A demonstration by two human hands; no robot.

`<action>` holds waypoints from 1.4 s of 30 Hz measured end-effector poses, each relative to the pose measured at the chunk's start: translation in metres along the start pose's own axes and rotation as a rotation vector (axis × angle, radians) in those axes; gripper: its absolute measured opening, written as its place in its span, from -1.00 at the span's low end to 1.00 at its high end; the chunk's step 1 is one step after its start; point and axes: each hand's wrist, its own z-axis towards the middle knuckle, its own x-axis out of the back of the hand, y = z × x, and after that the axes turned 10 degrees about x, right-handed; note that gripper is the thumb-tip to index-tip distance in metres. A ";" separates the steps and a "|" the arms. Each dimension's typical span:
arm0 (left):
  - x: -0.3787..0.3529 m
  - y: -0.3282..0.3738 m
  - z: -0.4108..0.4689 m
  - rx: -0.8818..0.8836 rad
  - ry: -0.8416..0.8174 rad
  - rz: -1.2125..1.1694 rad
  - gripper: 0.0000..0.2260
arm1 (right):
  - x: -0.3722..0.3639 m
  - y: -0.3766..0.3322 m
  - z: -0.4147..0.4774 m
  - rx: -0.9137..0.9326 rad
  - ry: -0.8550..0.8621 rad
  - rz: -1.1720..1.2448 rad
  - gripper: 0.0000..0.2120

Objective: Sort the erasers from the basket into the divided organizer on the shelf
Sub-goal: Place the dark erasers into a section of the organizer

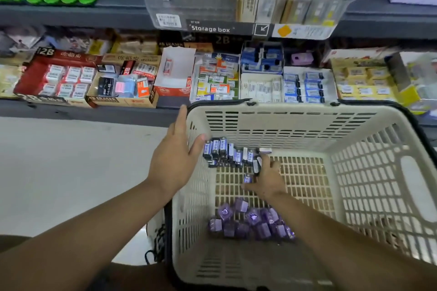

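Head view. Cream slatted basket sits low in front of the shelf, its far rim just under the shelf's grey front lip. Pale floor lies open to the left.

Left hand straddles the basket's left wall near the far corner: fingers straight and flat along the outside, thumb over the rim on the inside. It presses the wall and holds nothing.

Right hand is down inside on the basket floor, fingers curled round a few blue erasers at the right end of their row. The row itself stands packed toward the far left corner, close by the left thumb.

Purple erasers lie heaped nearer the person, apart from the blue row. The right half of the basket floor is bare.

Divided organizer sits on the shelf just beyond the far rim. Its right front compartment holds blue-labelled erasers, its left front one white packs.
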 end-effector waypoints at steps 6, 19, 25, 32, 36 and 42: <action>-0.002 -0.003 -0.001 -0.001 0.008 -0.016 -0.36 | 0.007 0.008 0.006 0.076 -0.045 -0.060 -0.26; -0.004 -0.004 0.000 -0.005 0.017 0.004 -0.37 | 0.000 -0.007 0.013 -0.106 0.106 0.288 -0.22; -0.006 -0.006 0.001 -0.012 0.020 0.007 -0.37 | -0.016 -0.014 0.012 0.078 0.123 0.101 -0.11; -0.007 -0.008 0.002 -0.007 0.018 0.012 -0.37 | 0.000 -0.011 0.016 0.163 -0.031 0.010 -0.23; -0.006 -0.007 0.002 -0.006 0.014 0.011 -0.37 | 0.011 -0.014 0.013 0.183 -0.063 -0.069 -0.25; -0.008 -0.008 0.003 -0.003 0.013 0.009 -0.37 | 0.021 -0.049 0.011 0.143 0.009 0.466 -0.27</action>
